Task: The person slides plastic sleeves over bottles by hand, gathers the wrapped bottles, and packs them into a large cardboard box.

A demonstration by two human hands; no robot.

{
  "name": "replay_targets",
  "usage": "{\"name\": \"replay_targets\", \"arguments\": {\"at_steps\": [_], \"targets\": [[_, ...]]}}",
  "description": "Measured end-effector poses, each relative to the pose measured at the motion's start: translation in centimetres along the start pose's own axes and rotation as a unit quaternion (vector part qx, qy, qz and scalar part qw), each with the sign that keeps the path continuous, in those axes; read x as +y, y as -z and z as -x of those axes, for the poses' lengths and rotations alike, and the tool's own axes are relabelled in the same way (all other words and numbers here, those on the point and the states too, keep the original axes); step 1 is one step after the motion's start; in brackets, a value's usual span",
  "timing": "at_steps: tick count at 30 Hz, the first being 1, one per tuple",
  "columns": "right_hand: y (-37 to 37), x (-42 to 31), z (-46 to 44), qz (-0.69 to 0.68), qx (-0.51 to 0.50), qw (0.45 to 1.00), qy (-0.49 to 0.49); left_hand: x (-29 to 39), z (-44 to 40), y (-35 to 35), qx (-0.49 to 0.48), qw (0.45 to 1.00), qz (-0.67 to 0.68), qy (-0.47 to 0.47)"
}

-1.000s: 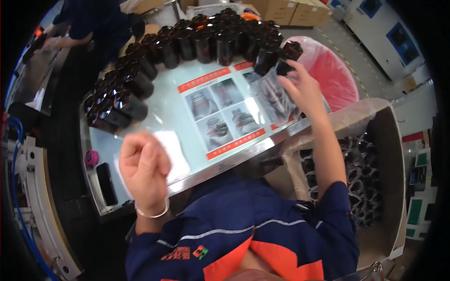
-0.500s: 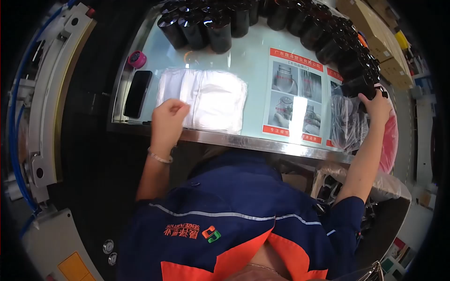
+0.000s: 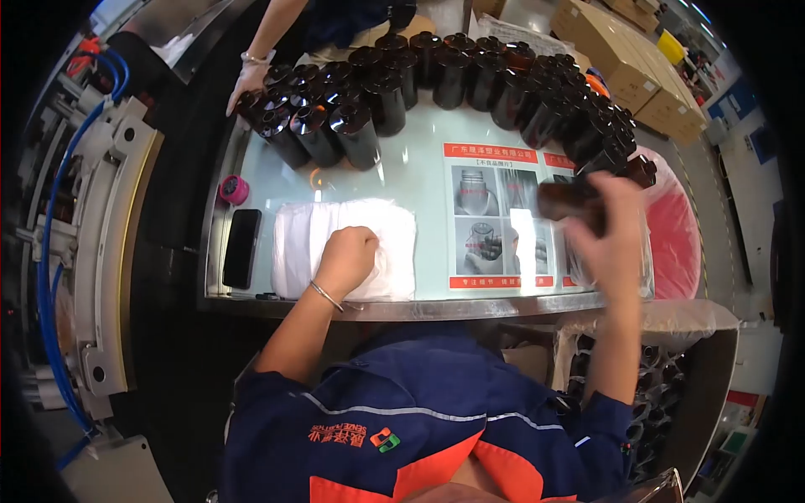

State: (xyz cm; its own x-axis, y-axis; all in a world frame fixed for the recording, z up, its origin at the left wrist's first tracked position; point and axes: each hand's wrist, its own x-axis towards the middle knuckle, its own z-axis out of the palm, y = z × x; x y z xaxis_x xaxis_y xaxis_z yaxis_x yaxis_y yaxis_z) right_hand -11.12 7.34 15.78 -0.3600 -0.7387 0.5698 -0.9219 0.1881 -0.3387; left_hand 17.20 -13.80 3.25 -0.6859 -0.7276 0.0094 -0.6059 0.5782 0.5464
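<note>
My left hand [image 3: 348,261] is closed over the stack of thin white plastic bags [image 3: 293,243]. Whatever its curled fingers hold, if anything, is hidden. My right hand [image 3: 616,230], smeared by motion, grips a dark brown bottle [image 3: 566,201] that lies tilted sideways above the picture sheet [image 3: 495,153]. Many like dark bottles [image 3: 352,138] stand upright in a curved row along the far and right sides of the table. Partly under my right arm lies a clear plastic bag [image 3: 644,264].
A black phone [image 3: 242,249] and a pink round object [image 3: 234,189] lie at the table's left. Below right stands a lined box [image 3: 713,344] of dark bottles. Across the table is another person's gloved hand [image 3: 250,84]. A metal machine [image 3: 117,251] stands left.
My right hand has moved left from the bottle row with a bottle in it. My left hand has moved right across the bags. The view has shifted, and another person shows.
</note>
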Motion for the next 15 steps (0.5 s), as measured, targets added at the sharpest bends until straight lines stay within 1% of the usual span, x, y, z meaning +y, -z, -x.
{"name": "replay_targets", "arguments": {"at_steps": [2, 3, 5, 6, 7, 8, 9, 10, 11, 12, 13, 14, 15], "targets": [[-4.3, -1.3, 2.1, -0.008, -0.102, 0.994, 0.022, 0.6, 0.3, 0.8, 0.025, 0.992, 0.107, 0.066], [-5.8, -2.1, 2.8, -0.022, -0.105, 0.994, 0.017, 0.2, 0.5, 0.9, 0.022, 0.992, 0.107, 0.065], [-6.9, -3.1, 3.2, -0.029, -0.106, 0.994, 0.006, -0.8, 0.5, 1.2, 0.010, 0.970, 0.214, 0.115], [-7.0, -3.4, 3.2, -0.062, -0.108, 0.992, -0.026, -0.8, 0.6, 1.5, 0.004, 0.970, 0.217, 0.113], [-7.1, -3.3, 3.3, -0.095, -0.110, 0.988, -0.057, -0.5, 0.8, 2.1, -0.009, 0.941, 0.293, 0.172], [-7.3, -3.0, 3.5, -0.091, -0.110, 0.988, -0.060, -0.4, 0.9, 2.5, -0.021, 0.902, 0.366, 0.229], [-7.8, -2.5, 3.7, -0.136, -0.117, 0.980, -0.082, -0.7, 1.0, 2.5, -0.013, 0.886, 0.404, 0.226], [-8.4, -2.1, 4.0, -0.183, -0.129, 0.969, -0.105, -0.8, 1.0, 2.5, -0.014, 0.884, 0.406, 0.232], [-8.8, -1.8, 4.1, -0.221, -0.121, 0.963, -0.099, -0.9, 0.9, 2.7, -0.014, 0.866, 0.437, 0.242], [-8.4, -2.0, 4.0, -0.222, -0.150, 0.950, -0.158, -1.3, 1.2, 2.8, -0.013, 0.846, 0.465, 0.260], [-8.4, -1.9, 4.0, -0.249, -0.140, 0.944, -0.162, -1.8, 1.2, 2.8, -0.031, 0.844, 0.475, 0.247], [-8.5, -1.9, 4.0, -0.276, -0.125, 0.939, -0.163, -1.4, 1.2, 2.9, -0.023, 0.832, 0.488, 0.264], [-7.8, -2.8, 3.7, -0.298, -0.125, 0.925, -0.200, -1.5, 1.3, 3.0, -0.029, 0.822, 0.507, 0.256]]}}
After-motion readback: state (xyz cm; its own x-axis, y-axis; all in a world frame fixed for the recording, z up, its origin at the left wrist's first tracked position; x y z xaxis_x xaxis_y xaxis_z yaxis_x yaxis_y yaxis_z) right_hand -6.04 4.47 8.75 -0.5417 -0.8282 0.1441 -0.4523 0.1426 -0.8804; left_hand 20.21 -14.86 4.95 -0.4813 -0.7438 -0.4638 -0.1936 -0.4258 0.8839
